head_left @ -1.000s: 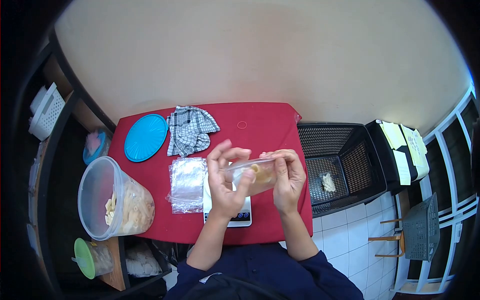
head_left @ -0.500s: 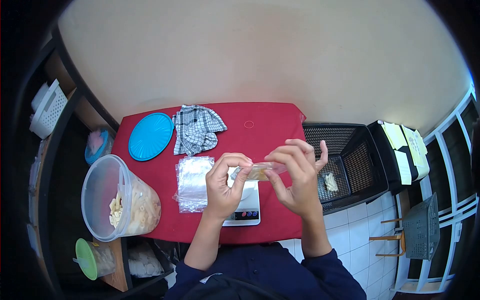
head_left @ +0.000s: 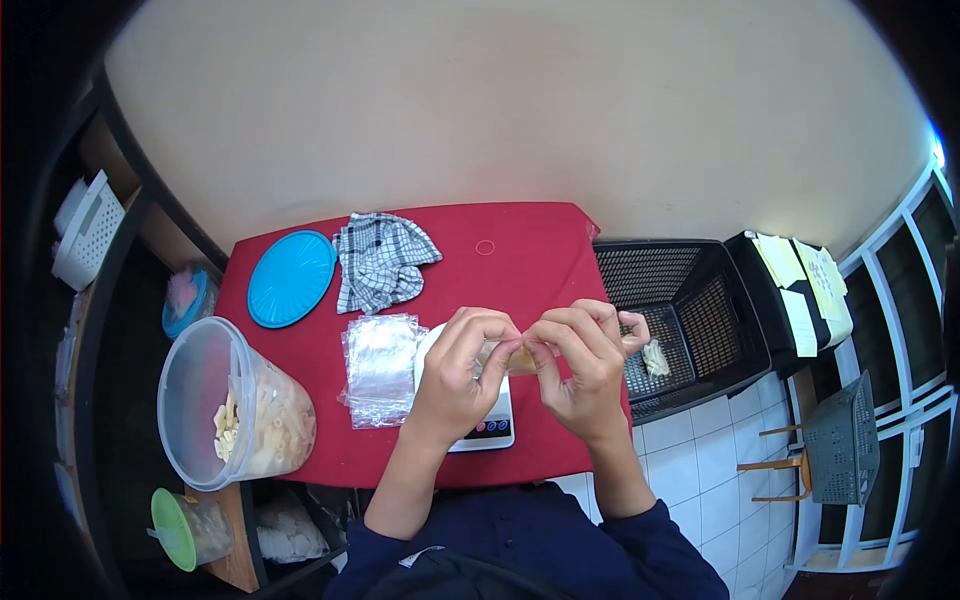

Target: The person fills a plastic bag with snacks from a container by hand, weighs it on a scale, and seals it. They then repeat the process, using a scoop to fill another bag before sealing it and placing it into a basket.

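My left hand (head_left: pixel 462 375) and my right hand (head_left: pixel 580 365) meet over a white digital scale (head_left: pixel 495 432), each with thumb and forefinger pinched on a small clear plastic bag (head_left: pixel 521 362) with something pale yellow inside. The fingertips nearly touch and cover much of the bag. Left of the scale lies a stack of flat clear plastic bags (head_left: pixel 380 370) on the red cloth. A large clear tub (head_left: pixel 285 420) holding pale tube-shaped pieces stands at the table's left edge.
Behind the bags lie a blue lid (head_left: pixel 292 279), a checkered cloth (head_left: pixel 383 262) and a thin rubber band (head_left: pixel 485 247). A black crate (head_left: pixel 705 335) with a filled bag (head_left: pixel 655 358) stands to the right. A green-lidded container (head_left: pixel 175 530) sits on the left shelf.
My right hand has moved in toward my left, so the fingertips now come together on the bag. The view has shifted slightly.
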A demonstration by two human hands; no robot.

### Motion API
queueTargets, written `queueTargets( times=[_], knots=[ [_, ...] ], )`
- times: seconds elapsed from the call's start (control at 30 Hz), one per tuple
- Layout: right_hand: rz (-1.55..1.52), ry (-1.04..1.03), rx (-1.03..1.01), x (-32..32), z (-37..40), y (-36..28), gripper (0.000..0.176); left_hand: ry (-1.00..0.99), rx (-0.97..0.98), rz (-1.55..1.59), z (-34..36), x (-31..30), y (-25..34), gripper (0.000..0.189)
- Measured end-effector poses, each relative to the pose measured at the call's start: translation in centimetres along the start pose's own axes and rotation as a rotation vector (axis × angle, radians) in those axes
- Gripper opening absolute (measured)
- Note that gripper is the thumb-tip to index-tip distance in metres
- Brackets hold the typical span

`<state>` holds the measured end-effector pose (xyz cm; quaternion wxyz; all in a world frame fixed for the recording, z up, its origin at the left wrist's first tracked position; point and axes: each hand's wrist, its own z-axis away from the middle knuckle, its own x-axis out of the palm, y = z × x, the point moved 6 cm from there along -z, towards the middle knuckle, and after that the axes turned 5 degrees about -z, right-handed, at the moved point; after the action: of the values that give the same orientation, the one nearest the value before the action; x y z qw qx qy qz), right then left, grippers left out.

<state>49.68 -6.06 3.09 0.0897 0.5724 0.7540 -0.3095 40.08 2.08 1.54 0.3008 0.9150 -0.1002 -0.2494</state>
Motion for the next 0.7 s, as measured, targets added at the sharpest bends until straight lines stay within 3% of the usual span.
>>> queueTargets(
  times=[0.13,0.27,0.4,0.47,0.5,0.53,0.6,0.63,0.7],
  knots=[
    [0.037,0.016,0.026,-1.3,0.7,1.0,0.010,-0.006,-0.002,0.026,-0.4,1.3,0.7,0.011],
    [0.059,-0.030,0.057,-3.3,1.8,3.1,0.008,-0.160,-0.071,0.190,-0.8,3.3,0.1,0.011],
    [0.179,-0.116,0.020,-6.4,2.8,5.1,0.011,-0.287,0.049,0.159,-1.0,6.7,1.4,0.012],
    [0.251,-0.121,0.046,-7.9,3.4,7.2,0.012,-0.345,0.054,0.153,-0.8,9.3,1.4,0.015],
    [0.283,-0.112,0.065,-8.8,3.7,8.6,0.012,-0.381,0.044,0.129,-0.8,9.7,1.4,0.034],
    [0.386,-0.019,0.094,-10.5,4.1,10.7,0.009,-0.371,0.037,0.122,-0.9,9.2,1.6,0.034],
    [0.463,0.149,0.314,-13.7,6.3,17.3,0.003,-0.246,-0.123,0.156,-0.6,6.1,0.5,0.056],
    [0.420,0.177,0.360,-14.5,7.9,20.7,0.004,-0.290,-0.141,0.161,0.4,4.7,-0.6,0.072],
    [-0.013,0.386,0.678,-13.9,15.2,30.0,0.009,-0.150,-0.279,0.290,2.4,1.3,-1.0,0.073]
  ],
)
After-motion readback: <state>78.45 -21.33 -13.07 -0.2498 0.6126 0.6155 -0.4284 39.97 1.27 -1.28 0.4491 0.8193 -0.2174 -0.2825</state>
